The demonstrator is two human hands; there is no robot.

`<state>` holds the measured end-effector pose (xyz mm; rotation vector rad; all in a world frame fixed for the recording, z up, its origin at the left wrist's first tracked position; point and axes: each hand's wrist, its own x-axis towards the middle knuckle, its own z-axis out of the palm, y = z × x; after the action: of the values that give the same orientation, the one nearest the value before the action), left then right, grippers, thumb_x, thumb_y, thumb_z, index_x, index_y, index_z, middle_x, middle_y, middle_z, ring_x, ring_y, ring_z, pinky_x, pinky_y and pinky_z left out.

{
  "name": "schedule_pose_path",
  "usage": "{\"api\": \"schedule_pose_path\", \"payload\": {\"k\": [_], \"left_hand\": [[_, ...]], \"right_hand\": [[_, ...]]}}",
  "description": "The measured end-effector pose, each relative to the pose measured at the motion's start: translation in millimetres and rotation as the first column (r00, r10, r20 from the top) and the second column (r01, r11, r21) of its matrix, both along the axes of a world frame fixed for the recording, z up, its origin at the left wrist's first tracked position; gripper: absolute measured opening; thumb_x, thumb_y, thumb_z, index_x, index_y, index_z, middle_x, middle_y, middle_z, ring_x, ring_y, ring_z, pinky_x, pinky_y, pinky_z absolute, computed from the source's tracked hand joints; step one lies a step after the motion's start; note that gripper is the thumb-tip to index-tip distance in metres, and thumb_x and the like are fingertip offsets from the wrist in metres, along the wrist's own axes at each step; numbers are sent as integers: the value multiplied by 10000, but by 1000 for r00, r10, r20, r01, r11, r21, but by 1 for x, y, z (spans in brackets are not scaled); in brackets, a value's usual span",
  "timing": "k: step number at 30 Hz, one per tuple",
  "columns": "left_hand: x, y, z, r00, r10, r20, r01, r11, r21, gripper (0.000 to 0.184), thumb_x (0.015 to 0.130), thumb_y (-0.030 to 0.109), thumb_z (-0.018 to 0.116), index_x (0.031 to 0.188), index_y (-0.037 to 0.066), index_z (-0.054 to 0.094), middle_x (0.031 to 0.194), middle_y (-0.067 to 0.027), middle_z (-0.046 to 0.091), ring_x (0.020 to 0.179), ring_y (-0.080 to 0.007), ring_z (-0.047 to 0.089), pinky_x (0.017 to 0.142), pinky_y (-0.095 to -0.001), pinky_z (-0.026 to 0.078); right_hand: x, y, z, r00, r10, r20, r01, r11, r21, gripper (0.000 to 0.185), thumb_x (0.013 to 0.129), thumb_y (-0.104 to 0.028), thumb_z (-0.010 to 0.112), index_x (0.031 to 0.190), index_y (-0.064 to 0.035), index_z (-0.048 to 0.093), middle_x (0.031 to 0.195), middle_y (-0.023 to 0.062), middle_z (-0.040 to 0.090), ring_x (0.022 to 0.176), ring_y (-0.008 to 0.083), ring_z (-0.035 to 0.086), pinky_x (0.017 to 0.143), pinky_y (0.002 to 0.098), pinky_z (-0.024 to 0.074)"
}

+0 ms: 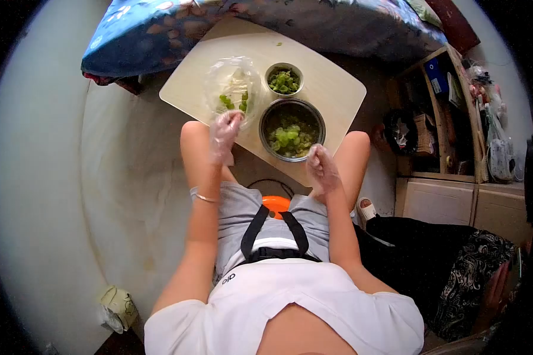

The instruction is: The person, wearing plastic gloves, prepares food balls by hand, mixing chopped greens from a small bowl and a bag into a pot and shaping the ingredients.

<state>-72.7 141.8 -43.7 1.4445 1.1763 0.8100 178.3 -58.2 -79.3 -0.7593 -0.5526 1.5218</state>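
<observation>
My left hand (223,135), in a clear plastic glove, is at the near edge of a plate covered in clear plastic (212,77). Its fingers are curled together, and whatever may be in them is hidden. On the plastic lie a few green pieces (225,102), apparently cut grapes. My right hand (322,168), gloved the same way, is closed beside the lower right rim of a metal pot (322,112); I cannot make out anything in its fingers. Inside the pot, pale green pieces (288,137) sit in dark liquid. Behind it stands a smaller bowl (302,78) with darker green pieces (283,80).
Everything stands on a low, cream-coloured table (331,77), its near corner between my knees. Beyond it is a bed with a blue floral cover (142,35). A wooden shelf unit (441,118) is on the right. An orange stool (274,205) shows beneath me.
</observation>
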Motion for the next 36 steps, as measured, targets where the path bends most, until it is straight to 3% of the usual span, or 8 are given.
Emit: {"api": "schedule_pose_path", "payload": {"k": [1, 6, 11, 17, 24, 30, 33, 36], "left_hand": [[-2, 18, 3, 997, -2, -83, 6, 999, 54, 142, 866, 171, 622, 914, 55, 689, 651, 9, 604, 555, -79, 521, 498, -241, 419], [6, 96, -6, 862, -36, -506, 291, 851, 436, 226, 853, 273, 587, 884, 70, 683, 662, -111, 647, 552, -251, 605, 529, -352, 473], [46, 94, 20, 390, -346, -853, 554, 828, -83, 281, 781, 269, 590, 940, 51, 671, 926, -217, 648, 849, -347, 642, 748, -443, 500], [35, 121, -74, 320, -165, -933, 480, 877, 10, 280, 760, 203, 554, 939, 25, 676, 1000, -227, 639, 927, -360, 629, 796, -444, 494], [37, 105, -27, 261, -227, -938, 460, 884, -86, 271, 745, 195, 538, 888, 17, 684, 959, -229, 647, 867, -364, 638, 771, -432, 495], [14, 55, 33, 783, 66, -618, 107, 966, 237, 272, 802, 222, 576, 951, 14, 666, 898, -182, 667, 807, -304, 644, 724, -374, 499], [-2, 33, 23, 995, -38, -94, 58, 976, 209, 241, 851, 174, 575, 1019, 13, 639, 829, -85, 650, 700, -165, 601, 610, -269, 470], [-1, -17, 49, 935, 32, 353, 88, 944, -317, 227, 879, 102, 544, 1077, 9, 606, 774, -3, 581, 626, -38, 487, 517, -179, 372]], "right_hand": [[-2, -8, -3, 908, 61, -414, -82, 996, -35, 186, 920, -263, 564, 830, -101, 578, 708, -7, 560, 537, 59, 499, 454, 201, 413], [-11, 6, -5, 938, -128, -322, 64, 977, -203, 213, 919, -305, 570, 844, -106, 564, 731, -4, 560, 597, 57, 511, 474, 149, 400], [-10, 14, -8, 937, -48, -347, -2, 990, -141, 207, 918, -300, 577, 894, -95, 559, 750, -6, 559, 634, 68, 529, 500, 161, 414], [-11, 13, -13, 897, -126, -425, 18, 968, -249, 203, 930, -275, 541, 902, -77, 577, 767, 5, 574, 646, 84, 533, 520, 195, 426], [-19, 22, -13, 979, -49, -200, 23, 991, -128, 234, 932, -296, 543, 921, -64, 573, 747, -13, 554, 637, 77, 511, 574, 205, 432], [-27, 21, -11, 987, -49, -153, 28, 991, -134, 247, 923, -306, 556, 917, -59, 573, 727, -16, 530, 620, 75, 495, 541, 204, 412], [-27, 29, -12, 963, -62, -261, 25, 989, -143, 221, 927, -277, 547, 914, -59, 579, 732, -8, 535, 622, 82, 499, 545, 210, 425], [-21, 35, -18, 889, -103, -445, 31, 986, -166, 222, 925, -259, 547, 952, -43, 589, 758, -1, 558, 647, 88, 524, 577, 204, 448]]}}
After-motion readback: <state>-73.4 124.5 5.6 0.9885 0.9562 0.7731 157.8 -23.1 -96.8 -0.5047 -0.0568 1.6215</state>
